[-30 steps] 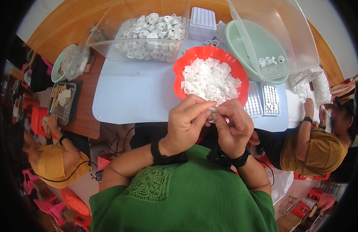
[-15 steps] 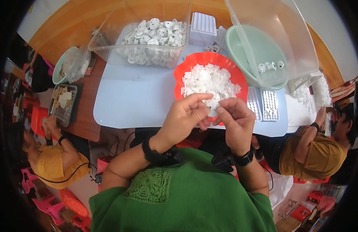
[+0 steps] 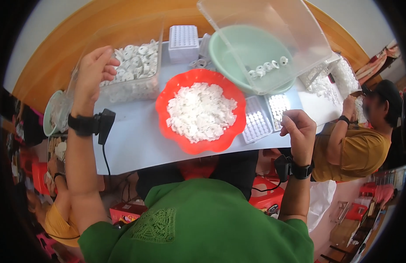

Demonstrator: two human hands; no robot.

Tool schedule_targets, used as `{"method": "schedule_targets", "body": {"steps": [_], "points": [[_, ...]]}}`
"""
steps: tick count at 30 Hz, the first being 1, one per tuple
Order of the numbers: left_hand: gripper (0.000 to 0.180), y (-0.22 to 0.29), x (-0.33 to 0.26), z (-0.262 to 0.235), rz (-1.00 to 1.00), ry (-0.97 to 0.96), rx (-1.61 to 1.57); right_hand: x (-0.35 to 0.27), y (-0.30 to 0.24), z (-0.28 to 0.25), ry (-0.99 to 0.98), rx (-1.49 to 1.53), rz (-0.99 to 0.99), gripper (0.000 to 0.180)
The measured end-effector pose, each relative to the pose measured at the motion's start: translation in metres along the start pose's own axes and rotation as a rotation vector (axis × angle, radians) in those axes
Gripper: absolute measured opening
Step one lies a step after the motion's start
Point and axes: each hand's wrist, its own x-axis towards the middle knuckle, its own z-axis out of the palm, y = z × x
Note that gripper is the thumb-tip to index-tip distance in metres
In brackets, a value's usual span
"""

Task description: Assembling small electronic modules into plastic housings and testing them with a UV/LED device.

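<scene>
My left hand (image 3: 96,70) is raised at the near left of a clear plastic box (image 3: 130,90) full of round white plastic parts (image 3: 139,59). Its fingers are bent but apart, and nothing shows in them. My right hand (image 3: 301,131) is beside a small tray of white pieces (image 3: 279,109), thumb and curled forefinger together; what they pinch, if anything, is too small to make out. Between my hands a red scalloped bowl (image 3: 165,127) holds a heap of small white plastic pieces (image 3: 200,111).
Behind the bowl a clear box (image 3: 295,35) tilts over a green basin (image 3: 225,57), with several round white parts (image 3: 268,66) along its low side. A second small tray (image 3: 256,120) and a stack of white trays (image 3: 183,41) stand nearby. A co-worker (image 3: 356,140) sits at the right.
My hands have parted: the left moved to the box at far left, the right beside the small tray. The white disc left my fingers; one more part lies by the tilted box. My view shifted.
</scene>
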Motion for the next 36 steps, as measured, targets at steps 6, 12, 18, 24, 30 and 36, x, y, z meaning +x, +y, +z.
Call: {"method": "schedule_targets", "body": {"steps": [6,12,18,24,30,36], "points": [[0.030,0.002,-0.041,0.045,0.125,-0.186,-0.061,0.043,-0.046,-0.006,-0.079,-0.619,-0.380,0.012],[0.021,-0.009,-0.095,0.073,-0.054,-0.483,-0.192,0.166,-0.052,0.029,-0.664,-1.356,-0.558,0.020],[0.022,-0.028,-0.111,0.066,-0.146,-0.473,-0.273,0.218,-0.030,0.073,-1.293,-1.706,-0.116,0.034],[0.022,-0.046,-0.121,0.053,-0.242,-0.467,-0.339,0.230,-0.011,0.083,-1.427,-1.786,0.037,0.037],[0.022,-0.046,-0.122,0.054,-0.242,-0.449,-0.360,0.232,-0.019,0.075,-1.204,-1.680,-0.133,0.021],[0.022,-0.042,-0.130,0.061,-0.174,-0.400,-0.341,0.170,-0.119,0.057,-0.716,-0.914,-0.229,0.012]]}}
